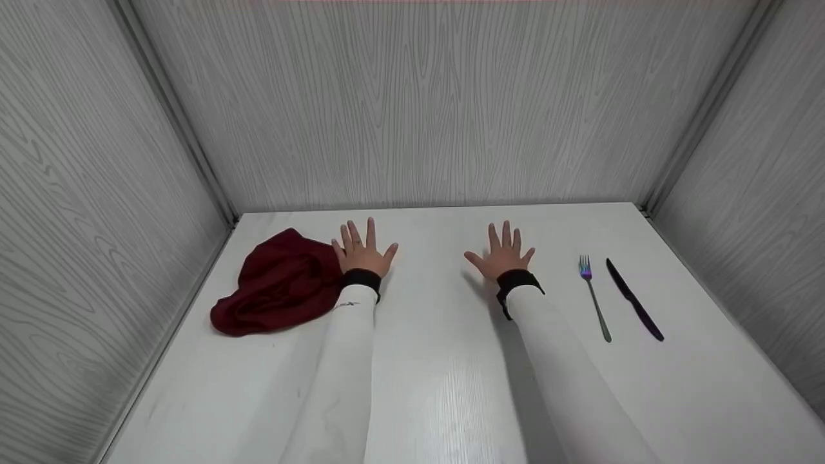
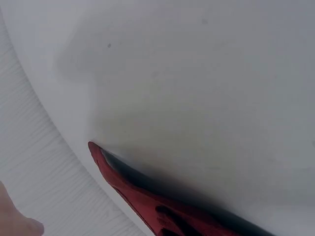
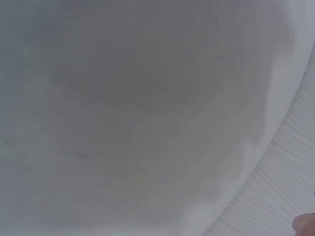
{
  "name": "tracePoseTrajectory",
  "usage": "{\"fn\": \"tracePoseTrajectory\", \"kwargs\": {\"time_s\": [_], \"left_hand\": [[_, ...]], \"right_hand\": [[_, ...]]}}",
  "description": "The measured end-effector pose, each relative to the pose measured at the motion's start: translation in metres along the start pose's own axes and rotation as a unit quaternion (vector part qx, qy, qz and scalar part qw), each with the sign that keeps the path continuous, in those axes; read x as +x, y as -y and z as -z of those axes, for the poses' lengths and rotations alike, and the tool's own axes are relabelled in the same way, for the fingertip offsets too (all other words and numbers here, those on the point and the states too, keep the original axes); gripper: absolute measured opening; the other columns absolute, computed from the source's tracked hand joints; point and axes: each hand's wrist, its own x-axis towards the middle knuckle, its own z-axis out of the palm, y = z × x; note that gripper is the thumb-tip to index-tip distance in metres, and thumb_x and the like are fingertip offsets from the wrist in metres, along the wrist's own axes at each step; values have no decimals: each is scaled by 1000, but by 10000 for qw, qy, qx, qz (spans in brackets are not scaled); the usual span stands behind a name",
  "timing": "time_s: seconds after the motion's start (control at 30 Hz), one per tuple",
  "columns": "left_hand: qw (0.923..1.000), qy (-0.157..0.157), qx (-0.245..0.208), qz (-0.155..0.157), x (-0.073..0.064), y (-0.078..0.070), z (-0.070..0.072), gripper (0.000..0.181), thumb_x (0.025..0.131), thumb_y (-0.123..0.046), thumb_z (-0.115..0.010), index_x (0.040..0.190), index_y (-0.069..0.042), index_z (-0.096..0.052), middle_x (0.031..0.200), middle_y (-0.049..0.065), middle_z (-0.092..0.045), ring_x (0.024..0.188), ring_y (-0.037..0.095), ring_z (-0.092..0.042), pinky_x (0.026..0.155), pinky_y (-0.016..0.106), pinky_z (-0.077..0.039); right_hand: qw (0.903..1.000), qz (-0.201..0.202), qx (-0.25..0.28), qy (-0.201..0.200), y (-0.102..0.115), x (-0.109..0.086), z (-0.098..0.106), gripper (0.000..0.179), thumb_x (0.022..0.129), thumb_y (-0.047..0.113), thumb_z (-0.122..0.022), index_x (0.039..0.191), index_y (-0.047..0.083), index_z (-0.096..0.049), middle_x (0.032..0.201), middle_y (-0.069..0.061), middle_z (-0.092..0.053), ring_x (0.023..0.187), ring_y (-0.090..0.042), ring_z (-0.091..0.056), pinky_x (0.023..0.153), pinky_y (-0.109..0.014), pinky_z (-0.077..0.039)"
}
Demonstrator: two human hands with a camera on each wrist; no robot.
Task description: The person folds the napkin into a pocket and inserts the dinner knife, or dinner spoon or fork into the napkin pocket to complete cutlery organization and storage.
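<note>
My left hand (image 1: 364, 258) is held out palm down with its fingers spread, at the right edge of a crumpled dark red cloth (image 1: 283, 283) and overlapping it in the head view. An edge of that cloth (image 2: 147, 201) also shows low in the left wrist view, with a fingertip (image 2: 17, 221) in the corner. To the right, my right hand (image 1: 503, 259) has its fingers spread too, holding nothing, its shadow falling on the tabletop. In the right wrist view only a fingertip (image 3: 305, 223) and that shadow appear.
A fork (image 1: 594, 296) with rainbow-tinted tines lies right of my right hand. Beside it is a dark table knife (image 1: 635, 299), blade pointing away. The white table (image 1: 438, 361) is bounded by grey wood-grain panels (image 1: 419, 109) at the back and both sides.
</note>
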Motion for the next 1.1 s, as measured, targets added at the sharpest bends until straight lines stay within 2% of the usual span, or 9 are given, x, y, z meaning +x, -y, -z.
{"fn": "tracePoseTrajectory", "kwargs": {"time_s": [0.17,0.27,0.33,0.43,0.53,0.67,0.8,0.93,1.1], "left_hand": [[9992,-87,142,375,0,7,-2,90,104,-72,-38,171,-24,-2,175,26,1,164,40,4,129,61,2],[9959,52,64,897,-3,11,-3,90,105,-70,-39,171,-22,0,174,29,4,163,44,8,127,65,5],[9900,316,-20,1377,-6,12,-3,91,106,-68,-39,170,-19,3,172,32,8,161,47,14,125,70,5],[9751,854,-286,2025,-8,13,-3,93,107,-65,-39,169,-14,6,171,33,13,159,49,21,121,78,1],[9629,1441,-402,2244,-8,14,-6,92,108,-63,-37,169,-8,4,171,33,12,159,47,20,117,83,-3],[9564,2014,-161,2107,-4,15,-12,89,109,-58,-34,168,-4,4,173,30,10,162,45,12,116,84,-9],[9567,2154,-19,1959,-1,12,-17,90,109,-58,-37,168,-5,4,174,28,11,162,44,9,116,84,-11],[9632,2170,-14,1587,-8,-4,-19,90,108,-59,-40,169,-7,1,175,26,8,163,43,8,116,84,-9],[9774,1978,134,732,-31,-39,-19,85,107,-55,-47,170,-9,-12,176,22,-3,164,42,0,118,81,-13]], "right_hand": [[10000,10,26,-16,4,-3,0,101,99,73,-47,171,17,-4,177,-16,12,163,-41,11,122,-78,2],[10000,-32,33,34,8,-6,1,100,100,72,-49,171,17,-5,177,-16,11,163,-41,11,122,-77,2],[10000,-57,-3,76,11,-8,0,100,100,72,-49,171,17,-6,177,-16,10,163,-41,10,122,-77,1],[9998,-48,-66,173,15,-8,-4,100,99,73,-48,171,18,-6,177,-16,10,163,-40,9,123,-76,0],[9998,18,-45,212,18,-6,-9,99,99,73,-48,171,19,-6,178,-15,8,164,-40,8,123,-76,0],[9996,122,30,258,25,-1,-15,99,99,71,-50,171,18,-9,178,-16,5,164,-41,6,123,-77,0],[9992,177,-48,351,35,1,-20,98,99,72,-50,171,19,-10,178,-14,3,164,-40,3,123,-76,-2],[9987,242,-109,438,46,-1,-23,96,100,68,-52,171,18,-12,178,-15,0,164,-41,-1,123,-76,-4],[9978,437,-58,496,60,-8,-24,89,103,59,-56,171,17,-15,178,-14,-5,164,-40,-4,124,-75,-6]]}}
